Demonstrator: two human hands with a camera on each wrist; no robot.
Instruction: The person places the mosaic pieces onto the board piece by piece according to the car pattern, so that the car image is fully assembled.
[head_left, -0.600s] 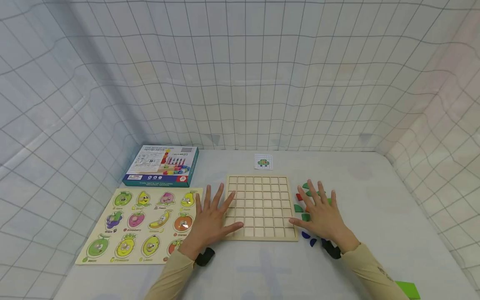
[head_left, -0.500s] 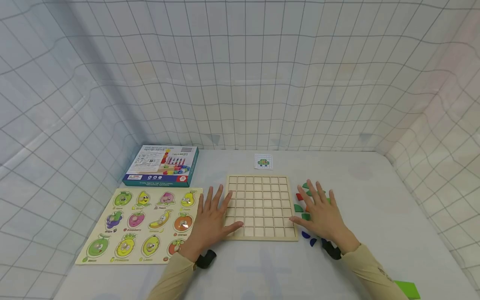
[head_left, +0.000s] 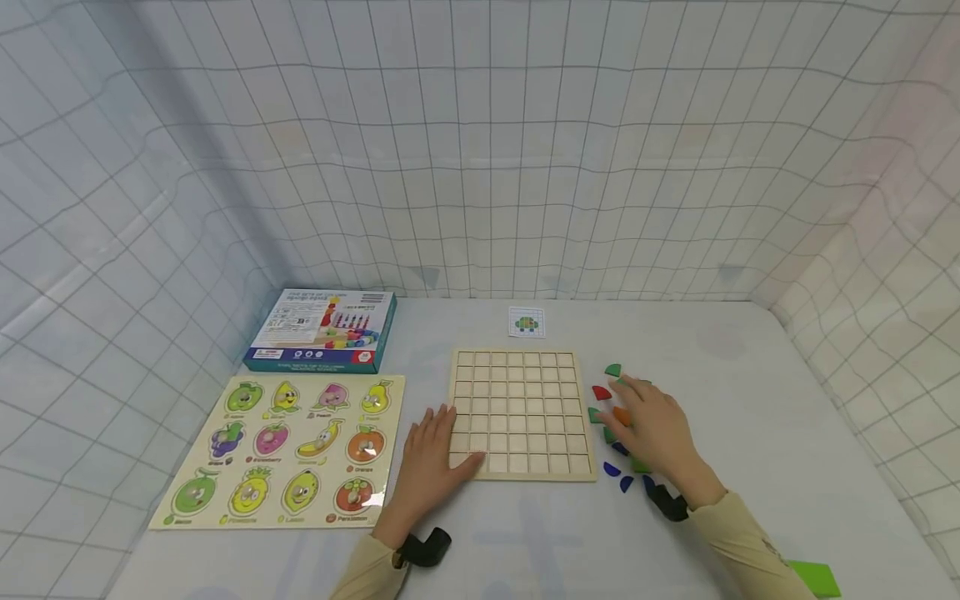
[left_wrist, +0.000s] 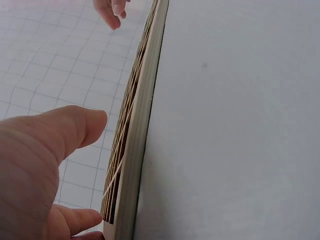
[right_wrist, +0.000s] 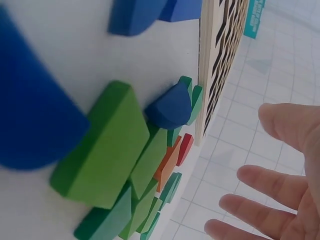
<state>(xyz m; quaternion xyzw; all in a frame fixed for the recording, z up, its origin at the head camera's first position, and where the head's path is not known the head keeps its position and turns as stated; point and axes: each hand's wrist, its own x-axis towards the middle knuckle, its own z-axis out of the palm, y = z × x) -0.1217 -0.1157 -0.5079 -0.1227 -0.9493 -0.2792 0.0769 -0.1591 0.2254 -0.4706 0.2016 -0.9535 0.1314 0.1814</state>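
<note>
Here I see the left hand (head_left: pixel 431 465) at the left edge of the grid board (head_left: pixel 525 417), right hand (head_left: pixel 654 429) over coloured pieces (head_left: pixel 602 392), picture card (head_left: pixel 527 322) beyond, fruit puzzle (head_left: pixel 281 457) and box (head_left: pixel 321 332) over left!

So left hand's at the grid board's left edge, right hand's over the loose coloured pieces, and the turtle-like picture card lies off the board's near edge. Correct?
Not the card: the head view shows it beyond the far edge of the grid board. The rest stands.
</note>
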